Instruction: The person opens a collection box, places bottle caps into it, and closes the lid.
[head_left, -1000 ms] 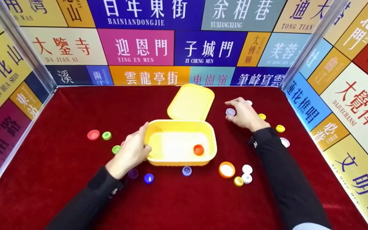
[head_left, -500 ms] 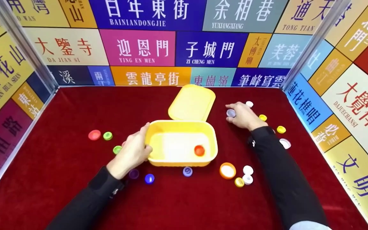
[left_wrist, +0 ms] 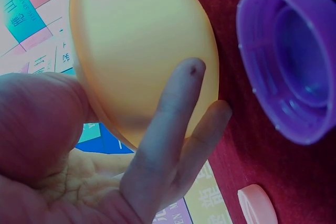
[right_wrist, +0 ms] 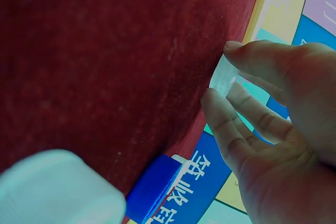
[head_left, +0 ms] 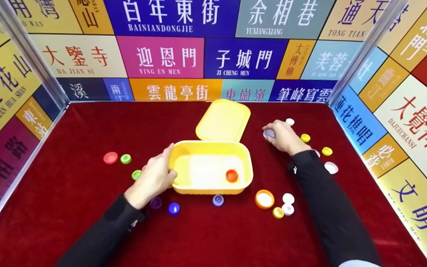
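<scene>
An open yellow box point(head_left: 248, 174) stands mid-table on red cloth, its lid point(head_left: 222, 120) tipped back; one orange cap point(head_left: 231, 175) lies inside. My left hand point(head_left: 167, 163) grips the box's left wall, thumb over the rim. In the left wrist view its fingers point(left_wrist: 178, 103) lie along the yellow box point(left_wrist: 142, 40), beside a purple cap point(left_wrist: 294, 61). To the right of the lid, my right hand point(head_left: 271, 134) pinches a pale cap point(head_left: 268, 133) between thumb and fingers. The right wrist view shows that translucent cap point(right_wrist: 223, 77) held just above the cloth.
Loose caps are scattered around: red point(head_left: 110, 157) and green point(head_left: 125, 158) on the left, blue point(head_left: 174, 208) and lilac point(head_left: 218, 200) in front of the box, orange point(head_left: 264, 199), white point(head_left: 288, 198) and yellow point(head_left: 327, 151) on the right. Sign-covered walls point(head_left: 402, 111) enclose three sides.
The right hand's fingers have curled closer round the pale cap. The left hand and the box have stayed put.
</scene>
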A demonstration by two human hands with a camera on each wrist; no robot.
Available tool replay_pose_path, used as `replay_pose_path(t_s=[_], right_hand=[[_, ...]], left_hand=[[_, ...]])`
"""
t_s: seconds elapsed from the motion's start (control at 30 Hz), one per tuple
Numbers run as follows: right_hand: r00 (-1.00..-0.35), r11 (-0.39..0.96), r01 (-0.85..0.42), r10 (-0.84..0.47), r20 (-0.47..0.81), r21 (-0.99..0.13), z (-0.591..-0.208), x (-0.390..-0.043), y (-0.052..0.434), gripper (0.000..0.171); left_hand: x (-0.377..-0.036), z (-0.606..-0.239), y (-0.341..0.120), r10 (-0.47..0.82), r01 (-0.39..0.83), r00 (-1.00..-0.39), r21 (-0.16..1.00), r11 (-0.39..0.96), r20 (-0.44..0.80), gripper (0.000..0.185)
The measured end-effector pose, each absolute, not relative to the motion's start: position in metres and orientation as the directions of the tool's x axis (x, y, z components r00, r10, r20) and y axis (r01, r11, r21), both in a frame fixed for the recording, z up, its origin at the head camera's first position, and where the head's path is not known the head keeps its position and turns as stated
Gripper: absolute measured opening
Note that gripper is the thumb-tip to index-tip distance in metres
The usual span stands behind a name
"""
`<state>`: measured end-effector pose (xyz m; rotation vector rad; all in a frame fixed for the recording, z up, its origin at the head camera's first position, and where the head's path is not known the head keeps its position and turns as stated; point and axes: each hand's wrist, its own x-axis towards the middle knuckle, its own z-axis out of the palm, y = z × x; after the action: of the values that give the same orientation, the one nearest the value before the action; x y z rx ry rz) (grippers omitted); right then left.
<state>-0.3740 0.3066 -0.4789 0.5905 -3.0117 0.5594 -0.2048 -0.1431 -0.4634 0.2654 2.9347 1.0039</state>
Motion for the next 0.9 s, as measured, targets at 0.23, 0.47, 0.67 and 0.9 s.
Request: replay_pose_path(t_s=[0.23,0.47,0.67,0.9], right_hand=[[-0.927,0.860,-0.374,-0.362,0.103,-0.347,-0.480,-0.371,0.308,0.037],[-0.915,0.842,-0.403,-0.372,0.155,-0.359,-0.479,-0.367,0.305,0.036],[-0.928,0.819,-0.372,-0.337,0.158,-0.438,-0.471,-0.363,0.301,0.039],[-0.933,0.800,-0.360,-0.314,0.177,-0.479,-0.460,-0.352,0.291,0.040]], left_hand=[[-0.204,-0.465,-0.143,0.175,0.156,-0.984,0.620,0.769,0.031,0.088],[-0.203,-0.466,-0.144,0.181,0.167,-0.983,0.615,0.771,0.040,0.088],[-0.204,-0.466,-0.144,0.184,0.174,-0.982,0.608,0.775,0.046,0.087],[-0.204,-0.465,-0.144,0.191,0.180,-0.980,0.614,0.768,0.048,0.087]])
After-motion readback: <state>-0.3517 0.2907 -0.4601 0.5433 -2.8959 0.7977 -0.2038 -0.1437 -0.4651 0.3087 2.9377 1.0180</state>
